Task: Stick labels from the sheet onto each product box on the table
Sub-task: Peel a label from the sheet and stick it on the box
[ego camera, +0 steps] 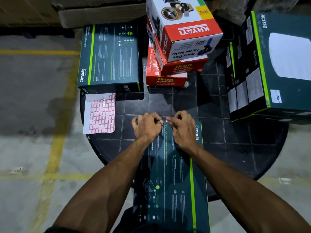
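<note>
Both hands meet at the far end of the near Omada box (pixel 170 179) on the black table (pixel 235 132) — the left hand (pixel 146 126) curled on it, the right hand (pixel 180 127) pinching a small red-bordered label (pixel 167 121). The label sheet (pixel 101 113) lies at ten o'clock, a second Omada box (pixel 109 56) just beyond.

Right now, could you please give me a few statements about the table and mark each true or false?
1. Both hands, left hand and right hand, work at the far end of the dark teal Omada box nearest the person. True.
2. The white sheet of red-bordered labels lies on the right of the table. False: it lies on the left, beside the other flat Omada box.
3. The white and red Khyati carton tops the stack of red Ikon boxes. True.
4. The label sheet is still full. False: several top cells are gone.
</note>
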Action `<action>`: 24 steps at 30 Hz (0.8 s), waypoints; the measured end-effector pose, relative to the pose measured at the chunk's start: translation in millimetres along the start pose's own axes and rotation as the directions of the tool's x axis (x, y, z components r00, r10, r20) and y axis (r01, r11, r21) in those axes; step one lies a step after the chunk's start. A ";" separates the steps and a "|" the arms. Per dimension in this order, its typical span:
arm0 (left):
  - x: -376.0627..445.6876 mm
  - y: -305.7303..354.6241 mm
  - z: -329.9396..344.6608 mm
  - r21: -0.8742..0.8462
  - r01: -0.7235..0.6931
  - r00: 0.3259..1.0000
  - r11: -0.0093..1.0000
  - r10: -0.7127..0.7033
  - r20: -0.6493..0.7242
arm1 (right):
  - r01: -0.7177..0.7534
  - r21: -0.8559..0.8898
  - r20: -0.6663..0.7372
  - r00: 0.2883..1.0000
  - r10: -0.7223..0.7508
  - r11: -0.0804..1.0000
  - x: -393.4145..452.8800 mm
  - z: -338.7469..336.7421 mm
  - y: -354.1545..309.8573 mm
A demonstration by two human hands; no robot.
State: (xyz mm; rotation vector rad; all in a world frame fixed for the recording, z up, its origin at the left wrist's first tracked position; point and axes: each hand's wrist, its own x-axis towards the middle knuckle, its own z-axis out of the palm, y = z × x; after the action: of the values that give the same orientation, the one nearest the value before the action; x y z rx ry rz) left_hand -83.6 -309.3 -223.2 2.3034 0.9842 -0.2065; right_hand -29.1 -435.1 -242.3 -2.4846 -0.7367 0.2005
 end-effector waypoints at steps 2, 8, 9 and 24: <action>-0.5 0.2 -0.6 -0.002 -0.008 1.000 1.000 0.008 0.000 | -0.006 -0.019 0.018 1.000 0.006 1.000 1.0 0.1 0.8; -2.0 0.9 -2.9 -0.008 -0.025 1.000 1.000 0.025 0.015 | -0.033 -0.061 0.142 0.989 0.042 0.998 5.9 -3.9 -1.1; -2.2 1.0 -2.8 -0.011 -0.025 1.000 1.000 0.025 0.015 | -0.039 -0.068 0.166 0.985 0.050 0.997 6.8 -5.4 -1.6; -2.0 1.7 -4.0 0.007 -0.017 0.999 1.000 0.017 0.040 | -0.006 -0.133 0.361 0.931 0.054 0.991 20.4 -19.0 -4.4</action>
State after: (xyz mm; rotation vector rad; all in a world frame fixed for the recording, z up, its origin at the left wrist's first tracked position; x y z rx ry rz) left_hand -84.3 -309.0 -218.4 2.3046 0.9452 -0.2483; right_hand -8.7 -429.6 -223.8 -2.6151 -0.8848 0.6593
